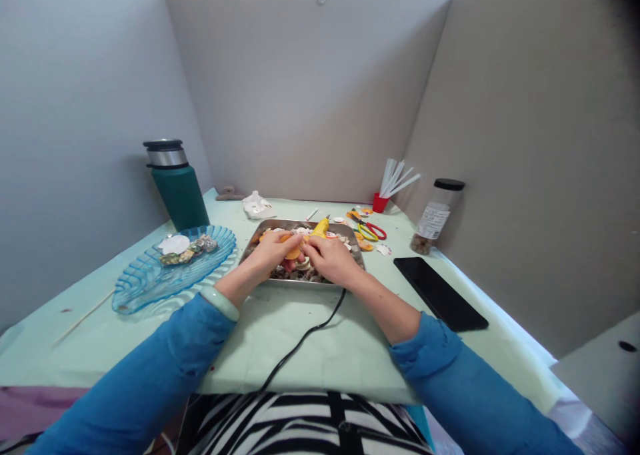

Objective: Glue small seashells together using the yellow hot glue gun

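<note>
Over a metal tray (314, 284) of shells, my two hands are close together. My left hand (274, 253) is closed on an orange shell (294, 250), its thumb along the top. From the other side my right hand (333, 258) pinches at the same shell's edge, and its fingertips are partly hidden. A yellow hot glue gun (321, 227) shows just beyond my right hand, nozzle pointing away; its handle is hidden, so I cannot tell whether it rests in the tray. A black cord (305, 336) runs from beneath my right wrist to the table's front edge.
Left are a blue glass plate (145, 295) bearing shells, a green bottle (180, 195) and a thin stick (83, 318). Right are pliers (370, 230), a red cup (380, 203) of glue sticks, a jar (434, 218) and a black phone (437, 291). Grey panels (310, 95) enclose the table.
</note>
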Demonstrator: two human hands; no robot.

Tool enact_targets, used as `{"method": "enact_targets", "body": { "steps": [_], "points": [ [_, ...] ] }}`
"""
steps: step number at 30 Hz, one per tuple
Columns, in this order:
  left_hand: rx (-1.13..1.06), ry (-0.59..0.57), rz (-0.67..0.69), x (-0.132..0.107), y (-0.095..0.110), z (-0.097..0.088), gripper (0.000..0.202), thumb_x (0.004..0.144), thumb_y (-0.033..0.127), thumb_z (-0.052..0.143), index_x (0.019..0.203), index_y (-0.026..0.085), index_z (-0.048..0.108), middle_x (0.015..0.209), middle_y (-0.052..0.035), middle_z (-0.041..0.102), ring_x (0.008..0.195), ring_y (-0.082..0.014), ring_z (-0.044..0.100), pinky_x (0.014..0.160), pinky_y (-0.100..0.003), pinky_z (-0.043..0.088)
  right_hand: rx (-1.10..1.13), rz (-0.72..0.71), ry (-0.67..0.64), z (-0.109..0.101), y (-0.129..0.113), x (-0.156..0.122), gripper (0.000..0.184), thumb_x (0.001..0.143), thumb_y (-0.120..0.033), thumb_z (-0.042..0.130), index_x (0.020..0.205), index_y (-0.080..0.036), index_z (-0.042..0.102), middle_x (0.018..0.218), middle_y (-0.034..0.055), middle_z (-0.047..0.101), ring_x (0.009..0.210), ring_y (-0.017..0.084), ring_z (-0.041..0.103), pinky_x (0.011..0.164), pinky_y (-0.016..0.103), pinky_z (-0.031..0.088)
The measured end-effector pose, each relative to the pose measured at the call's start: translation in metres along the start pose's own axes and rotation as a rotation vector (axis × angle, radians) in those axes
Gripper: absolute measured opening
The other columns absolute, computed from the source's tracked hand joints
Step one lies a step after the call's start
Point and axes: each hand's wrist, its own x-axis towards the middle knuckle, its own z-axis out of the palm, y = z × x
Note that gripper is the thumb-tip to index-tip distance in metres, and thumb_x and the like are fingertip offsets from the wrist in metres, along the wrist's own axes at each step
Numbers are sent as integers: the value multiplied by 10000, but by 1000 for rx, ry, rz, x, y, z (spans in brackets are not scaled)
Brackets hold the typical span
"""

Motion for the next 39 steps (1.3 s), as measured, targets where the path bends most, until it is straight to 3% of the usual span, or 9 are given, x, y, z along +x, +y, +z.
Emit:
{"method": "enact_targets", "body": {
  "steps": [39],
  "points": [
    [42,-24,2,-1,0,-1,385,793,518,652,751,139,600,622,-19,642,395,-87,521,389,-206,429,-28,15,-44,-1,-1,0,312,986,-313,425,807,-206,656,746,11,665,692,144,564,638,238,315]
  ]
}}
